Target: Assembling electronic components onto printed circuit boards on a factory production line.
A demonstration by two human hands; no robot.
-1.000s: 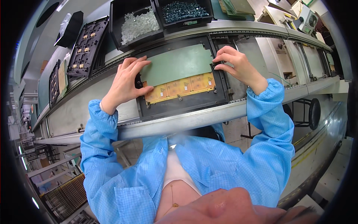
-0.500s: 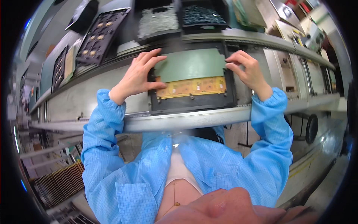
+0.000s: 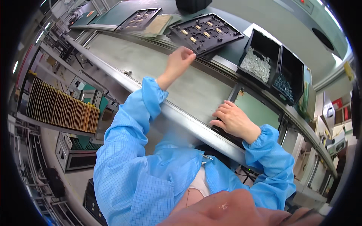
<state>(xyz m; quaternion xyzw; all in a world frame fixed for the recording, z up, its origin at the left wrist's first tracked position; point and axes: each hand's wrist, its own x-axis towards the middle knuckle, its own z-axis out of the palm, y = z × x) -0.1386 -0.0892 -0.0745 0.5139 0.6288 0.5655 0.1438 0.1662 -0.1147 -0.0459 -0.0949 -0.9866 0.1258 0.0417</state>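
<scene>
My left hand is raised over the line, beside the near corner of a black tray that holds several small brass-coloured pieces. Its thumb and forefinger meet in a pinch; anything between them is too small to make out. Lower and to the right, my right hand hovers or rests at the left edge of a black frame, fingers spread. Inside that frame lies a flat green plate. The hand hides the frame's near left part and most of the yellow circuit boards.
Behind the line stand a black bin of clear plastic pieces and another bin of dark pieces. A second black tray lies farther left. A metal rail borders the near side. A rack of yellowish boards stands at left.
The view has turned left. My left hand has left the green plate and reached across to the black tray. My right hand has moved from the frame's right side to its left edge.
</scene>
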